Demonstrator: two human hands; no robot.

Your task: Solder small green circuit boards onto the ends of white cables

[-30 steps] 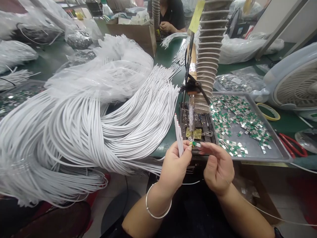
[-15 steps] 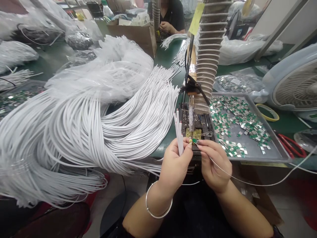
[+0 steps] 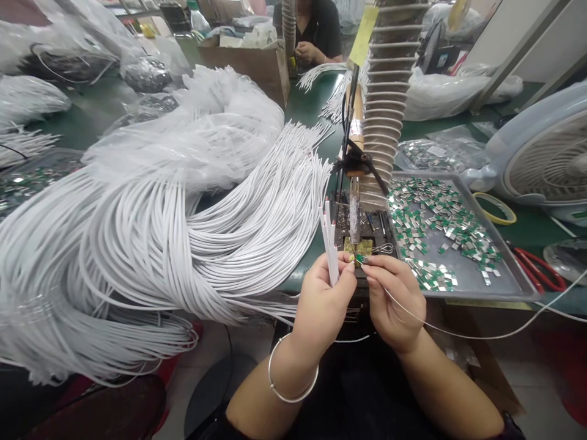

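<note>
My hands have crept up and closer together in the last second. My left hand (image 3: 323, 302) stays closed round a few white cable ends (image 3: 329, 244). My right hand (image 3: 394, 299) pinches the small green part (image 3: 360, 259) and a thin wire (image 3: 458, 333). The part now sits just below the soldering iron (image 3: 353, 214), at the bench (image 3: 316, 110) edge

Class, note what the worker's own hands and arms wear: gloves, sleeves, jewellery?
No gloves: the left hand and right hand are bare. A thin silver bangle circles the left wrist. Both forearms are uncovered, and no watch shows.
</note>
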